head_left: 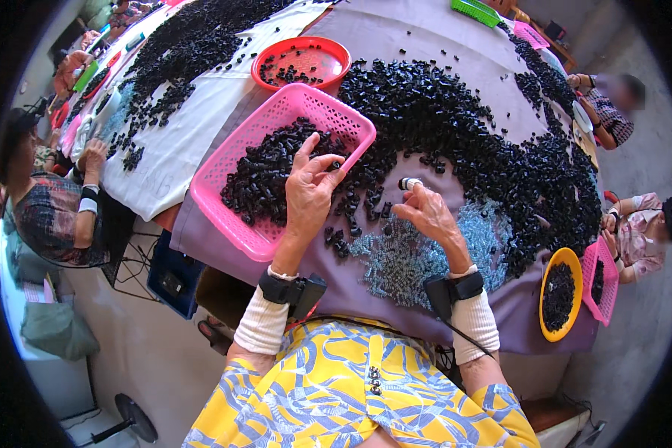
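My left hand (pixel 308 190) is over the right side of a pink perforated basket (pixel 215 173) heaped with small black plastic pieces (pixel 265 175). Its thumb and a finger pinch one small black piece (pixel 336 165) near the basket's rim. To the right, my right hand (pixel 431 215) hovers above the table with its fingers curled. A small black-and-white thing (pixel 409 184) shows at its fingertip; whether it is held or worn I cannot tell. Below this hand spreads a pile of small clear bluish pieces (pixel 403 261). A large heap of black pieces (pixel 440 112) lies beyond both hands.
A red round tray (pixel 341 51) with some black pieces stands behind the basket. At the right edge are a yellow bowl (pixel 549 328) and another pink basket (pixel 608 287). Other people sit at the left and right around the cloth-covered tables (pixel 246 231). A blue crate (pixel 164 280) stands below left.
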Tool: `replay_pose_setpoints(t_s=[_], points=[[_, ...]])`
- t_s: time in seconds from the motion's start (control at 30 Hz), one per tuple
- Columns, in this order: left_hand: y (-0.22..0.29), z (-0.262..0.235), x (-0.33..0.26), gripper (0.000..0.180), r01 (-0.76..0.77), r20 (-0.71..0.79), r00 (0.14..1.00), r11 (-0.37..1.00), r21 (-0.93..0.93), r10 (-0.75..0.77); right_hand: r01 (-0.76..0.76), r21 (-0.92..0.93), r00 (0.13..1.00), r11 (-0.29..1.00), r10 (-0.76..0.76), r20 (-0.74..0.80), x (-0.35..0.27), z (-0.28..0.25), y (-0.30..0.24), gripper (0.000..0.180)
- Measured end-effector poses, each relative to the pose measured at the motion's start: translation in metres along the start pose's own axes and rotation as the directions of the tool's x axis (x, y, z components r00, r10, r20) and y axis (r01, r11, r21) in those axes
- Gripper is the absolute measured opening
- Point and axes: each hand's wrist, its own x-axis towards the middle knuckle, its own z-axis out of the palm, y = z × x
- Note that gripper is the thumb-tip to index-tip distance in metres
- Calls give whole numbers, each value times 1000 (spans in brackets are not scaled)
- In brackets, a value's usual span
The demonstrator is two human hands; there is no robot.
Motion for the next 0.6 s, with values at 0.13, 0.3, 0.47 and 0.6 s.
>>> replay_pose_setpoints(t_s=[0.13, 0.3, 0.47, 0.6], points=[[-7, 0, 2, 19, -62, -54, 997, 998, 0, 62, -26, 104, 999, 994, 28, -15, 1, -2, -7, 48], [-6, 1, 0, 21, -93, -56, 994, 995, 30, 95, -68, 74, 998, 995, 68, -1, 1, -5, -14, 47], [-3, 0, -2, 22, -98, -61, 993, 994, 42, 100, -98, 21, 995, 995, 98, 10, 3, -2, -9, 47], [-2, -1, -2, 21, -96, -64, 993, 994, 53, 99, -57, 39, 998, 998, 58, -18, 2, -2, -14, 44]])
